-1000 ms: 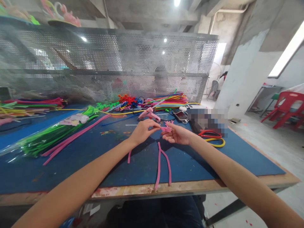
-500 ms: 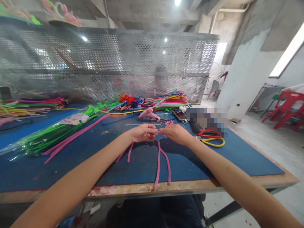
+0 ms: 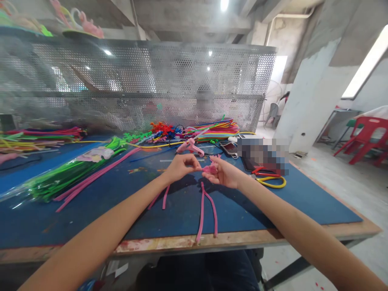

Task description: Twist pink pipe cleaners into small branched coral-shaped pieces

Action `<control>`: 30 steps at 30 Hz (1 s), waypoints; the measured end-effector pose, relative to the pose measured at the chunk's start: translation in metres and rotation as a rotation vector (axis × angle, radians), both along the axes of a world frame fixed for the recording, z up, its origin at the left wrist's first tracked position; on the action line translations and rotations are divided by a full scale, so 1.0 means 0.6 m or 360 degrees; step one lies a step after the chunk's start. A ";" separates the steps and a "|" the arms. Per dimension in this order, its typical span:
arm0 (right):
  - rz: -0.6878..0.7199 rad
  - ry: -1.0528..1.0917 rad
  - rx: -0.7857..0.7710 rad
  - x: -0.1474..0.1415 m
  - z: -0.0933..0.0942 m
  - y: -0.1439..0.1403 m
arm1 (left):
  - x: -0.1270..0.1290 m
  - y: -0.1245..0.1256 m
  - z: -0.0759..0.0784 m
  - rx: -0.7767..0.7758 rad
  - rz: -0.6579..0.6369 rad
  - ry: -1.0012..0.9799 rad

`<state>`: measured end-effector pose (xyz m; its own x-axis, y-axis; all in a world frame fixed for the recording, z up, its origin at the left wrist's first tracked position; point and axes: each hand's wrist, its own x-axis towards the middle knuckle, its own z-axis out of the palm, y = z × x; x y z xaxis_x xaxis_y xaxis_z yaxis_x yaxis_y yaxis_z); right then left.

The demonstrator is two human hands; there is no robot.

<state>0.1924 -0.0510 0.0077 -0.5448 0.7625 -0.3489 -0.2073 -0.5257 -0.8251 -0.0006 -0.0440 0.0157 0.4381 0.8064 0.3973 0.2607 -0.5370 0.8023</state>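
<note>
Head view: my left hand (image 3: 178, 166) and right hand (image 3: 222, 173) pinch a small pink pipe-cleaner piece (image 3: 209, 169) between them above the blue mat (image 3: 273, 202), mid-table. I judge short, tight twists close to the fingertips serve best here.

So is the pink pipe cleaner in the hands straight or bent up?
Bent up: the pink pipe cleaner is a small twisted clump pinched between left hand and right hand.

Both forearms bare to the frame's lower edge; no sleeves, watch, bracelets or rings seen. Left hand (image 3: 179, 167) and right hand (image 3: 222, 173) ungloved, fingers slender, nails short. Dark blue trousers below, between the forearms.
</note>
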 end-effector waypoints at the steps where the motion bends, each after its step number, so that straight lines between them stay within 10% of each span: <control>1: 0.0030 0.0002 -0.0139 0.002 0.001 0.000 | -0.001 -0.002 -0.001 0.0135 -0.0016 0.0096; 7: 0.0253 0.0185 -0.0465 0.008 0.001 0.003 | -0.003 -0.011 -0.003 0.0547 -0.0021 0.0225; 12: 0.0125 0.0113 -0.0322 0.001 0.003 0.000 | 0.003 -0.009 -0.002 0.0434 0.0137 0.0210; 16: -0.0084 -0.0211 0.0506 -0.004 -0.008 0.001 | 0.010 0.004 -0.007 -0.0117 0.0279 -0.0176; 20: -0.0132 -0.0833 0.2127 0.008 -0.016 0.012 | 0.009 0.010 -0.017 -0.1103 0.0170 -0.0455; 23: 0.0061 -0.1171 0.3011 0.021 -0.012 0.018 | 0.008 0.006 -0.018 -0.1366 0.0113 -0.0491; 26: -0.0139 -0.1331 0.3184 0.027 -0.009 0.022 | 0.012 0.002 -0.017 -0.1245 0.0147 -0.0553; 30: -0.0547 -0.1208 0.2644 0.032 -0.015 0.043 | 0.015 0.008 -0.024 -0.0991 0.0292 -0.0593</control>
